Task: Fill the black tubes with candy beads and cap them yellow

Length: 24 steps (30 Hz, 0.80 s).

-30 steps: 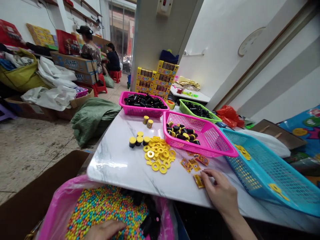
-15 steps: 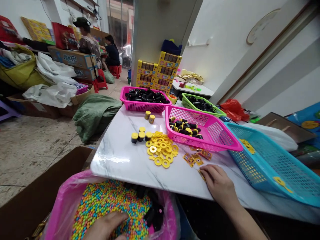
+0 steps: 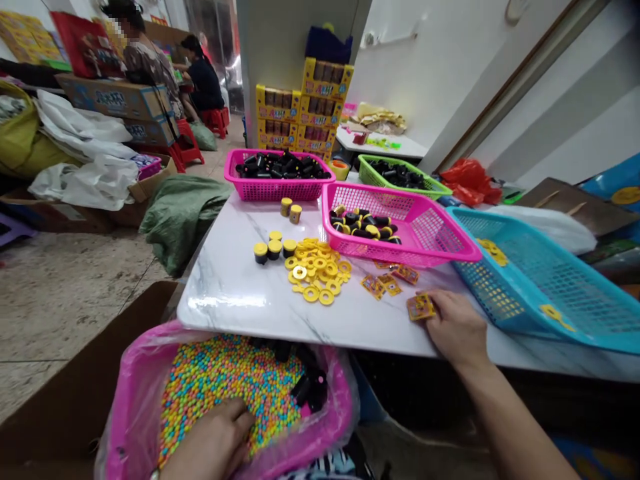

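Down in the lower left, my left hand (image 3: 215,432) rests among small multicoloured candy balls (image 3: 215,373) in a plastic-lined pink tub (image 3: 133,393). Its fingers are curled inward, their tips hidden, and I cannot make out what they hold. At the table's front edge, my right hand (image 3: 457,323) pinches a yellow-orange printed label (image 3: 421,307) between thumb and fingers. More printed labels (image 3: 383,285) lie just beyond it. Flat yellow rings (image 3: 320,270) with tabs form a pile to the left, beside several black containers with yellow tops (image 3: 274,250).
A pink basket (image 3: 450,243) holds yellow-and-black containers. Another pink basket (image 3: 275,193) and a green basket (image 3: 400,190) hold black parts. A blue basket (image 3: 520,280) stands at right. Black pieces (image 3: 313,387) lie in the tub. Two people sit in the background at left.
My right hand has lifted the label slightly and turned its printed face into view. My left hand has curled its fingers into the candy balls. The camera view has shifted.
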### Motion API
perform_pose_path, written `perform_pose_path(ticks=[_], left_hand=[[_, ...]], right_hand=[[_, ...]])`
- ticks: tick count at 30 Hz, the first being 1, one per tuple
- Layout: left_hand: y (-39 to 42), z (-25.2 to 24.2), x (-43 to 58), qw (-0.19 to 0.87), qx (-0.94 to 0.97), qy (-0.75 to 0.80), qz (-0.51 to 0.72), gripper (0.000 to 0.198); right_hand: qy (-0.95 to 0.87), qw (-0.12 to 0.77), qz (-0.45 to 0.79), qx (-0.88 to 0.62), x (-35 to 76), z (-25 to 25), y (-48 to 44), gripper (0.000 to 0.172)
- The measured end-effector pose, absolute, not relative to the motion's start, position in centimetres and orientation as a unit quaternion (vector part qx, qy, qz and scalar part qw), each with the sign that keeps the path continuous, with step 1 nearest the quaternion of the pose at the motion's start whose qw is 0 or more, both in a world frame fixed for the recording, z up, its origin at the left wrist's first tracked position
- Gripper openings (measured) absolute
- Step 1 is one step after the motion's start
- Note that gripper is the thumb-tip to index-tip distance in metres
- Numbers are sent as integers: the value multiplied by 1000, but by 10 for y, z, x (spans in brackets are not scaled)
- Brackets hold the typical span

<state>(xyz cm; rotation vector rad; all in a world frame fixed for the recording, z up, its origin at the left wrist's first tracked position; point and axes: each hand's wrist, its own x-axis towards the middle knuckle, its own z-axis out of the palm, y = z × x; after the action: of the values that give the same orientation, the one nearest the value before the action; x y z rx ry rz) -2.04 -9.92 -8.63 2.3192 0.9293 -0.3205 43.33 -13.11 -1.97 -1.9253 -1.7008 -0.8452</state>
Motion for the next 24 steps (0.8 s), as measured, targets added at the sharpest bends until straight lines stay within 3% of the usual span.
perform_pose_path(ticks=[10,15,19,24], left_hand=[[-90,-27,3,294,889,323,-134,18],[-73,-23,57,242,929,261,-106,18],[-62,-45,87,204,965,127,-102,19],[-59,-55,89,260,943,172,-115,24]], right_hand=[[-518,154,-265,-799,425,-20,-135,34],[-522,97,-197,-824,432,-21,-117,29],[-542,101,-332,-766,423,-19,-96,28],[-677,40,-425,-600,410,-4,-82,23]])
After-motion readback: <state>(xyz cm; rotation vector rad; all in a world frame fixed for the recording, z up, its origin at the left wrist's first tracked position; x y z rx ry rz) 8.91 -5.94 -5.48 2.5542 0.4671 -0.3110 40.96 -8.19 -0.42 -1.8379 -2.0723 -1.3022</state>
